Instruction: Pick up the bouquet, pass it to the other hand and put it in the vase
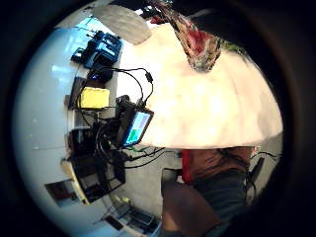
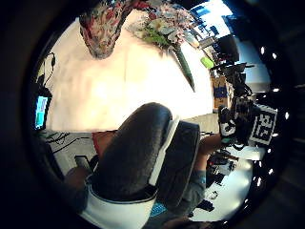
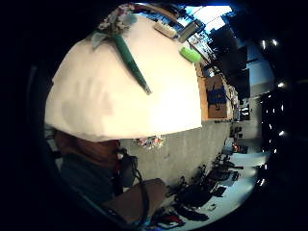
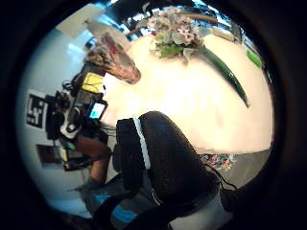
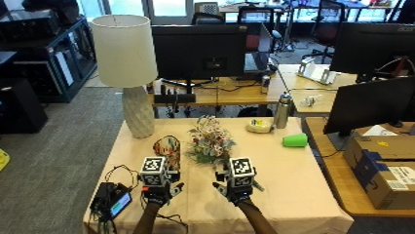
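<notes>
While both hands hovered low over the near part of the table (image 5: 292, 180), the bouquet (image 5: 209, 141) lay on the cloth just beyond them, its blooms toward the far side. Its green stem (image 3: 130, 60) ran back toward the right hand (image 5: 237, 187). The patterned vase (image 5: 168, 147) stood just left of the flowers, right beyond the left hand (image 5: 156, 187). Neither hand touched the bouquet or the vase. Each palm view showed its own gloved thumb (image 2: 136, 152) lying free with nothing in it, but I could not tell how the fingers of either grip sat. A white lamp (image 5: 127, 68) stood at the far left corner. A green cup (image 5: 295, 140) lay on its side to the right.
</notes>
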